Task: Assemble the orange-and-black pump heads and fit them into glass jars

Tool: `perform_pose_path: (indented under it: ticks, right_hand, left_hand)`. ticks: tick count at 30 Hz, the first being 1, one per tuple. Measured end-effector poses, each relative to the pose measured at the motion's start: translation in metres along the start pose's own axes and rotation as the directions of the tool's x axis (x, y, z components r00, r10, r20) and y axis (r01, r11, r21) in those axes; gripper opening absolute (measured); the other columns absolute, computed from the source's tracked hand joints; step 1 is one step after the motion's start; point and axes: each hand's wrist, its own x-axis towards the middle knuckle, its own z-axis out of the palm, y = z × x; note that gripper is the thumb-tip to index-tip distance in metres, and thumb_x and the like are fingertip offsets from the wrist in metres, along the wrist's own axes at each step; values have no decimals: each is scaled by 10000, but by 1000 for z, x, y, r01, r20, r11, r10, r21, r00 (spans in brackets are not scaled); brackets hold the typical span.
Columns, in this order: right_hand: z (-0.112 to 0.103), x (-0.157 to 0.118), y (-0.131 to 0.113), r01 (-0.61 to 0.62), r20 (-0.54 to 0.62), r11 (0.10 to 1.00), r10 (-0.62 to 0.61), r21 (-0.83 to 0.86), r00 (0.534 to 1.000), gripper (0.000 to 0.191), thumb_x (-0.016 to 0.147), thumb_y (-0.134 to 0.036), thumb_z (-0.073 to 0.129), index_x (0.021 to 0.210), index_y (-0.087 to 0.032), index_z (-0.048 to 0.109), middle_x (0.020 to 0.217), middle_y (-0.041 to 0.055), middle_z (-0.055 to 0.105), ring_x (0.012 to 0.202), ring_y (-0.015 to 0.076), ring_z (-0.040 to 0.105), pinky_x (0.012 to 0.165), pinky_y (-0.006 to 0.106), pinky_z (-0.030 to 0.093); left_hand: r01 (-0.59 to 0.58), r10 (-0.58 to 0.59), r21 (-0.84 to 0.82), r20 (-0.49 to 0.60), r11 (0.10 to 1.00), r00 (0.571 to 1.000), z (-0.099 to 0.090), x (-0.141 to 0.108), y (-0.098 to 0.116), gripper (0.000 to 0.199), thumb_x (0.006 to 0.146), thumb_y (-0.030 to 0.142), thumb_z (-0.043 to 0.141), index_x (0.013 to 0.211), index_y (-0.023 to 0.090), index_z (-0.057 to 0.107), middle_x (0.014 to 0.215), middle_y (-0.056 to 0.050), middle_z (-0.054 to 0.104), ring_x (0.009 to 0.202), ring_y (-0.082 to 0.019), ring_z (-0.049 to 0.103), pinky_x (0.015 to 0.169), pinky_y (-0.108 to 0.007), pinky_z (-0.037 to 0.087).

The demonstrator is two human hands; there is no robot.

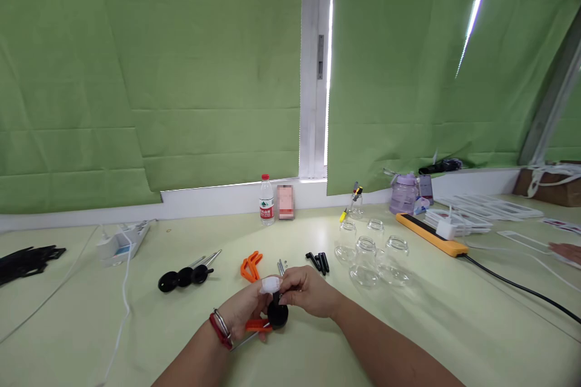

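My left hand [247, 307], a white wrap [270, 285] on one finger, is closed around a black round lid-like part [278, 316]. An orange bent piece [258, 325] and a thin metal rod [245, 341] stick out below it, against the same hand. Thumb and fingers of my right hand [313, 291] pinch at the top of the black part; what exactly they grip is hidden. Just beyond my hands lie orange bent pieces [251, 266], metal rods [282, 266] and black handle-like pieces [320, 262].
Several glass jars [364, 263] stand to the right. Black round parts with rods [184, 278] lie left. A water bottle [267, 201] and a phone [285, 202] are at the back. An orange power strip [431, 234] lies right; another person's hand [565, 251] shows at the edge.
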Motion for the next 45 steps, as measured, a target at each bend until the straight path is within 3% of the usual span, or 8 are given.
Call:
perform_pose_path:
  ticks: [14, 23, 33, 45]
  right_hand:
    - [-1, 0, 5, -11, 14, 999, 11, 37, 1000, 150, 652, -305, 749, 752, -196, 726, 749, 8, 614, 697, 130, 584, 648, 248, 458]
    - [1, 0, 4, -57, 19, 994, 55, 92, 998, 139, 647, -289, 743, 753, -200, 735, 724, -5, 586, 580, 90, 526, 548, 222, 433]
    - [0, 0, 7, -37, 13, 998, 37, 54, 999, 156, 666, -328, 730, 757, -202, 739, 703, 0, 587, 577, 96, 535, 542, 225, 441]
    - [-2, -1, 9, -34, 31, 996, 32, 88, 999, 163, 695, -318, 711, 779, -181, 744, 713, 6, 586, 582, 88, 549, 543, 216, 483]
  left_hand:
    - [2, -1, 20, -13, 1000, 1000, 2, 1, 1, 449, 705, 566, 524, 988, 218, 508, 709, -15, 542, 568, -166, 547, 367, -211, 374]
    - [25, -25, 20, -19, 999, 1000, 5, 1, 3, 524, 693, 619, 507, 1009, 201, 518, 714, -25, 548, 549, -154, 517, 362, -216, 373]
    - [19, -19, 0, -26, 1000, 999, 4, 0, 4, 484, 683, 565, 558, 1013, 214, 509, 745, -22, 537, 542, -148, 541, 357, -204, 382]
    - [-4, 4, -6, 36, 1000, 999, 0, 2, 1, 412, 775, 500, 470, 1092, 238, 490, 773, -27, 558, 565, -159, 554, 355, -206, 404]
